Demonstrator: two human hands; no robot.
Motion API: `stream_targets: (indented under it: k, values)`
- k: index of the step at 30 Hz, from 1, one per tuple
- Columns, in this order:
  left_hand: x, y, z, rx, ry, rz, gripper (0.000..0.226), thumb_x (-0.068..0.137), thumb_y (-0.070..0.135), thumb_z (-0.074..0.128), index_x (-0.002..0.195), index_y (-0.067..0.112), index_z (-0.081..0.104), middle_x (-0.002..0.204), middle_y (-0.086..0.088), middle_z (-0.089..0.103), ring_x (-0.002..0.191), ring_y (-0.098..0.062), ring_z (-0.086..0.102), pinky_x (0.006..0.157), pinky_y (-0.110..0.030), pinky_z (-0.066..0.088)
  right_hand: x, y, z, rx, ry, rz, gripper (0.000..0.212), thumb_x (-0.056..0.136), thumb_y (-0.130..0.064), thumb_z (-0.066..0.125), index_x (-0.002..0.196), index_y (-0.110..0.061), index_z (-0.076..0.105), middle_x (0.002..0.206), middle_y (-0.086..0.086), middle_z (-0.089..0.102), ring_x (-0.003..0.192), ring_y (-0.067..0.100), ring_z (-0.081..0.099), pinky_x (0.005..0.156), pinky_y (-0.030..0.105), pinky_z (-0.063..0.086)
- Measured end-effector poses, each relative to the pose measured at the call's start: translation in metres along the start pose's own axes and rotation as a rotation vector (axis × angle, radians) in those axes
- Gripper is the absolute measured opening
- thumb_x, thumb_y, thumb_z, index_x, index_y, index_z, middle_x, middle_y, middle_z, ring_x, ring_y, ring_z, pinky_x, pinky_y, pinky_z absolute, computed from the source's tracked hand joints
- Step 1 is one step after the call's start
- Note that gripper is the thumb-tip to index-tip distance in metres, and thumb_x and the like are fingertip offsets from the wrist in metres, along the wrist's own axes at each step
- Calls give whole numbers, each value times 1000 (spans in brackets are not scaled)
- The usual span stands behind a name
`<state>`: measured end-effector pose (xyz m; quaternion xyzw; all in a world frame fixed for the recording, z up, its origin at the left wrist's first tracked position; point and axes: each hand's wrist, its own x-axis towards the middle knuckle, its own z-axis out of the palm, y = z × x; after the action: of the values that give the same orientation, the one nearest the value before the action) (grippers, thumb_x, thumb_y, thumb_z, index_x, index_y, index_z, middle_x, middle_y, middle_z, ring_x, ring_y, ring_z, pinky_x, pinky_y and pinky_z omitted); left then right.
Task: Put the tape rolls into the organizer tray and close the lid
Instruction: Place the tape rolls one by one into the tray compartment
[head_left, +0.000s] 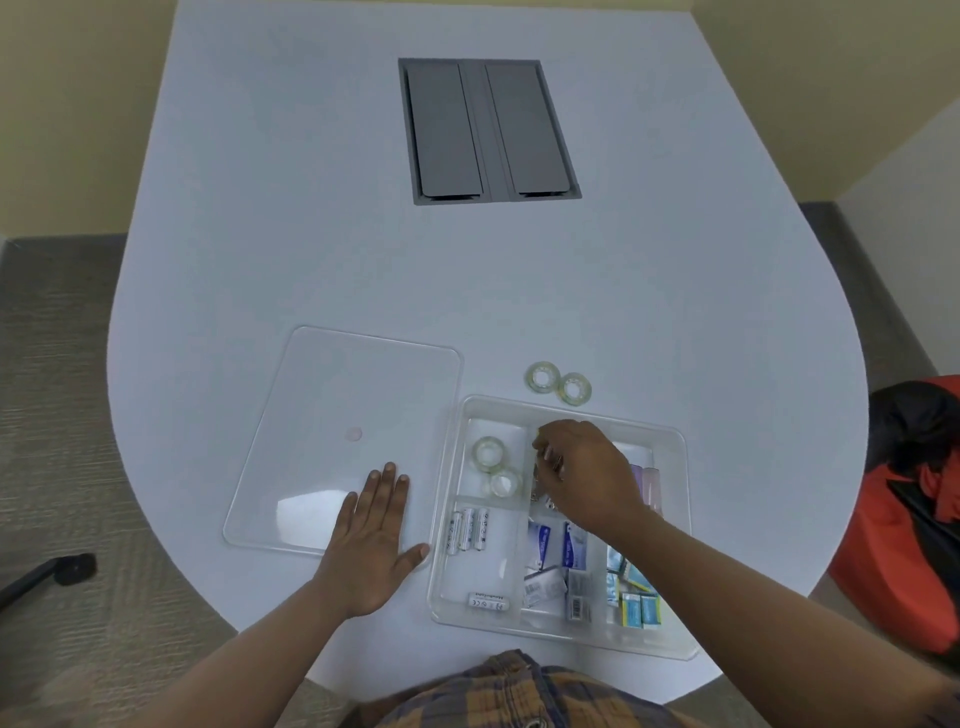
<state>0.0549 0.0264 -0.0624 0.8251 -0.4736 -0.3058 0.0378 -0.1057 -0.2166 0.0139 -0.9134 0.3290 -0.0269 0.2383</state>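
Plaid shirt (524, 691): bottom edge of the frame, closest to the lens, both forearms reaching up from it.
Left hand (371, 535): flat and released, palm down, fingers spread across the near right corner of the clear lid (343, 441), grasping nothing.
Lid: lying on the white counter (363, 249) in the lower left of centre, just beside the organizer tray (680, 551), clearly not yet on.
Right hand (582, 473): over the tray's upper middle compartment, fingers curled downward; something small and metallic shows at the fingertips, but whether it is gripped I cannot tell.
Tape rolls in tray (493, 465): two clear rolls sit in the upper left compartment.
Tape rolls outside (558, 382): two more on the counter, touching each other, just above the tray's far rim.
Other contents: batteries (467, 530) lower left, small boxes (561, 561) and blue packets (636, 592) toward the lower right.
Doing it well: my read, clear the right hand, reach past the far rim, take one roll by its edge and set it flat beside the first pair, so the lid seats level later.
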Motion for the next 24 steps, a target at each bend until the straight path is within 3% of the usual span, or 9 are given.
stream_targets:
  k: [3,6,10,12,14,18,24]
  values:
    - [-2,5,-8,-30,22,-9,90,89,66,27,147,16,-20,154,-1,-31,145,-19,-25,116,-36,-13,-7,18,-6,-3,90,-20,28,79,-11,72,107,-13,71,121,7,68,108,28,62,91,33,48]
    - [0,17,-25,-113,146,-43,73,94,51,45,151,15,19,162,-4,3,150,-20,0,120,-37,3,-10,45,-9,-75,133,43,47,80,-24,74,124,-12,64,141,11,55,128,29,53,103,41,42]
    - [19,46,-62,-292,354,-32,52,92,35,57,138,13,47,151,-5,41,143,-21,30,117,-37,26,-14,75,-4,-195,34,87,70,90,-53,46,147,-13,38,158,11,31,147,29,25,116,48,28]
    - [37,67,-81,-340,423,10,47,92,34,58,134,13,51,144,-4,49,137,-21,39,113,-37,32,-16,86,2,-245,-10,67,78,91,-61,34,153,-16,24,162,7,19,150,25,13,120,43,16]
    - [59,91,-98,-356,454,69,44,91,34,59,131,14,53,139,-3,54,130,-20,46,109,-35,36,-18,91,8,-259,-23,58,81,91,-64,35,155,-20,13,163,2,5,151,19,0,120,42,10]
    - [106,136,-116,-316,394,150,46,90,38,59,130,16,53,135,-1,56,123,-20,51,101,-35,42,-22,91,14,-234,-27,70,82,93,-64,33,156,-25,-4,164,-2,-6,151,18,-12,120,43,2]
    - [170,168,-114,-162,221,60,49,88,33,61,133,19,48,137,-4,51,122,-24,52,92,-38,45,-25,93,16,-219,6,55,76,96,-55,36,157,-21,5,165,0,3,152,19,-4,121,51,6]
